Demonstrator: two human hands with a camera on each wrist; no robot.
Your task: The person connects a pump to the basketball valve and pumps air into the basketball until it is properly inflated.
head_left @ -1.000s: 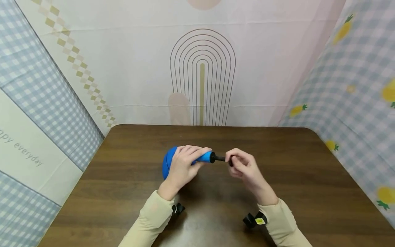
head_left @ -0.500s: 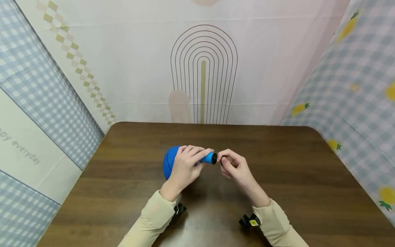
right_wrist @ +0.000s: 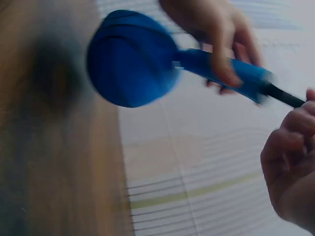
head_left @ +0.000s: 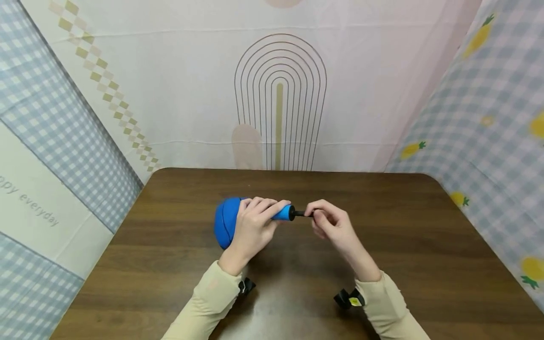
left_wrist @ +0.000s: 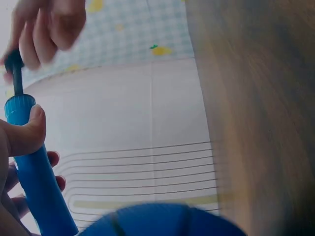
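Observation:
My left hand [head_left: 254,227] grips the blue barrel of a hand pump [head_left: 282,213], with the fingers wrapped round it. From the pump's near end a blue ball [right_wrist: 133,61] with dark seam lines hangs off the table, and its outline looks uneven rather than fully round. A short pale fitting joins ball and pump in the right wrist view. My right hand [head_left: 335,227] pinches the black handle at the pump's other end, and part of the black rod [left_wrist: 17,81] shows between handle and barrel. In the head view my left hand hides part of the ball.
A brown wooden table [head_left: 408,255] lies beneath both hands. Behind it hangs a pale cloth [head_left: 187,94] with arch lines, and checked cloths [head_left: 488,141] close off both sides. A black camera mount [head_left: 349,299] sits at each wrist.
My right hand pushed the pump's rod in to the left, then drew it back out to the right. The ball has swung slightly left; my left hand keeps its grip.

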